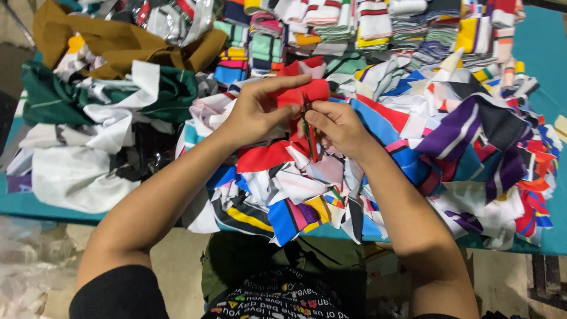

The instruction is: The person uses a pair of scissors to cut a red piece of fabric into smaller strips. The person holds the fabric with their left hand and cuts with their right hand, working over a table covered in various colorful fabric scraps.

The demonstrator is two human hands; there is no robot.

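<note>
Centrally, two bare hands meeting over a heap of fabric scraps on a teal table. Left hand pinching the upper edge of a red cloth piece between thumb and fingers, holding it raised off the pile, probably to keep it taut and clear of the scraps beneath. Right hand closed around a thin dark tool, red and green at the shaft, tip pointing down along the red cloth; kind of tool too small to tell. Hands nearly touching, both grasping, neither released. Red cloth piece at table centre, between the hands, lower end trailing into the heap.

Counts: two hands, one red piece in hand, one tool. One large mixed pile of striped scraps spreading right of the hands, pieces too many and too tangled to count. One mustard-brown garment at upper left, one dark green garment below it, white cloth at left edge, looking set aside from the scraps. Folded striped stacks in a row along the far edge, roughly a dozen, exact number unclear. Clear plastic bag on floor at lower left. Dark printed clothing of the person at bottom centre.
</note>
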